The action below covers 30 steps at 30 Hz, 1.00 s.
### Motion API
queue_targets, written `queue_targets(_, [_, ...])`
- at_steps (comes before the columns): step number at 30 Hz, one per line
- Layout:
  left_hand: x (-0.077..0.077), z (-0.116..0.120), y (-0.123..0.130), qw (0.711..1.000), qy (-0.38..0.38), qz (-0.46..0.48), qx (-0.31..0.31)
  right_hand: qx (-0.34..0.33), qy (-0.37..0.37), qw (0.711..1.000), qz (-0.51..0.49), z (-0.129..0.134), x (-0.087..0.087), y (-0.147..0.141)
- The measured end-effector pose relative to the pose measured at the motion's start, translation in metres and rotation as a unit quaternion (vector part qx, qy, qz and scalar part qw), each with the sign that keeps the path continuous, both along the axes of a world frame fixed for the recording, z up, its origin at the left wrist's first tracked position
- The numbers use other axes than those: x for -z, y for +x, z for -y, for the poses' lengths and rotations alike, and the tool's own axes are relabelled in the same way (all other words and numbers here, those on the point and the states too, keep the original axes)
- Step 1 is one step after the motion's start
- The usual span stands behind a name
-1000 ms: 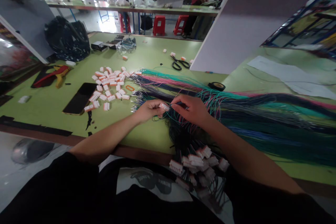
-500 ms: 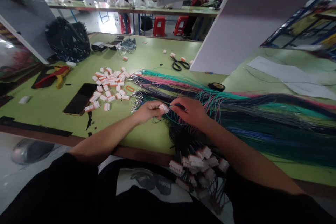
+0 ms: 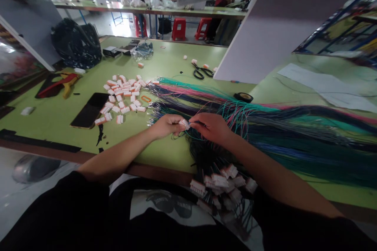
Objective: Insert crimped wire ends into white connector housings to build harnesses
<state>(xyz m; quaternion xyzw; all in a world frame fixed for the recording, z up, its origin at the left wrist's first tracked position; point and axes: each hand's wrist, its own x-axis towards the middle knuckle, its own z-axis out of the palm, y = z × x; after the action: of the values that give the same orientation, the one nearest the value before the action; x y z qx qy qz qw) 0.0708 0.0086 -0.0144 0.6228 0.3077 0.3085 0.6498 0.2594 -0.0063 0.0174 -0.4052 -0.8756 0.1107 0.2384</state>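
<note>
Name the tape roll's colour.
The tape roll is black, seen best in the head view.

My bench [image 3: 165,153] is pale green with a brown front edge. Along that edge, my shirt [image 3: 118,211] is black with a pale printed panel. Near its left edge, the pliers [image 3: 60,84] are red and yellow.

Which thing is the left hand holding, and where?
A white connector, pinched between thumb and fingers of the left hand by its sides.
</note>
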Motion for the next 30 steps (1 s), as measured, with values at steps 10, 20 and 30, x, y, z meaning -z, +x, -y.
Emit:
queue_targets(10, [0.002,0.004,0.004,0.999,-0.012,-0.009,-0.048,-0.03,-0.039,0.997,-0.062,-0.007,0.007,-0.002])
queue_targets(20, [-0.004,-0.001,0.012,0.996,-0.028,0.054,-0.066,0.022,-0.18,0.962,-0.204,-0.019,-0.009,0.004])
queue_targets(30, [-0.012,-0.002,0.012,0.987,-0.106,0.018,-0.121,0.08,-0.305,0.899,-0.303,-0.044,-0.004,0.015])
